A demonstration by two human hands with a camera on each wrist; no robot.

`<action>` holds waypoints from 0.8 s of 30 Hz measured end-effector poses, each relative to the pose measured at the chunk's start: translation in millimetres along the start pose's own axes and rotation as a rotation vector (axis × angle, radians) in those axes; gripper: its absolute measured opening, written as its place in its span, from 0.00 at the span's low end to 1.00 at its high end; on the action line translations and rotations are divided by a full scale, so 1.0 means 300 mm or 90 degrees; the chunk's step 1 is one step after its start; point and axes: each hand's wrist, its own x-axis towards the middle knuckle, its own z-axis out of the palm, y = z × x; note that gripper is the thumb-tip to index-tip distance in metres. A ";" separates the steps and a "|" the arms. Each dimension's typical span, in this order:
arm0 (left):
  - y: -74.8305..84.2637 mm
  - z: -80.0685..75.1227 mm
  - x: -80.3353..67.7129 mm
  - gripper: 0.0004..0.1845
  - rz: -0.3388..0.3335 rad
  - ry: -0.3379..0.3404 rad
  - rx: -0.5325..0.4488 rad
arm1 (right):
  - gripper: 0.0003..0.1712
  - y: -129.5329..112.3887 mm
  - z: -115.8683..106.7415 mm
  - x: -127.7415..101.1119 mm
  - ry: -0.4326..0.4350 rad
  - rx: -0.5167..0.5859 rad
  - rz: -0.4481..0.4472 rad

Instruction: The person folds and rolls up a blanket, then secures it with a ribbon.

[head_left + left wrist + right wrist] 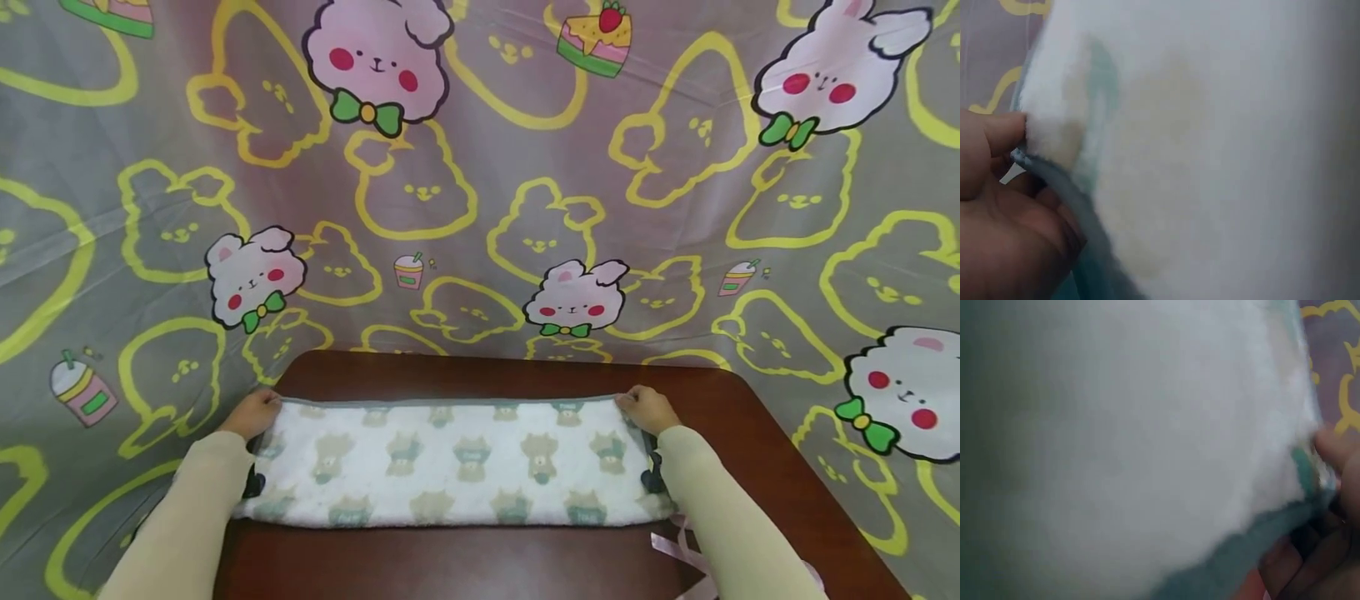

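A white fluffy towel (457, 462) printed with small bears and edged in grey-teal lies folded into a long strip across the dark brown table (487, 558). My left hand (252, 412) pinches the towel's far left corner. My right hand (647, 408) pinches the far right corner. In the left wrist view the fingers (997, 156) grip the teal hem (1079, 225) of the towel (1210, 150). In the right wrist view the towel (1122, 444) fills the frame, and fingertips (1341, 456) hold its edge.
A grey cloth (480, 167) with yellow outlines and pink cartoon animals hangs behind and around the table. A pink ribbon (678, 550) lies near the table's front right, beside my right sleeve.
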 end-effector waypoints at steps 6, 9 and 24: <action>0.013 -0.001 0.008 0.23 -0.033 -0.062 -0.035 | 0.21 0.015 -0.004 0.007 -0.013 -0.002 -0.015; 0.021 0.006 0.010 0.22 -0.063 -0.059 -0.046 | 0.19 0.029 0.001 0.017 -0.006 0.001 -0.013; 0.028 0.062 0.051 0.24 -0.126 0.053 -0.038 | 0.22 0.014 0.011 0.024 0.026 -0.012 0.058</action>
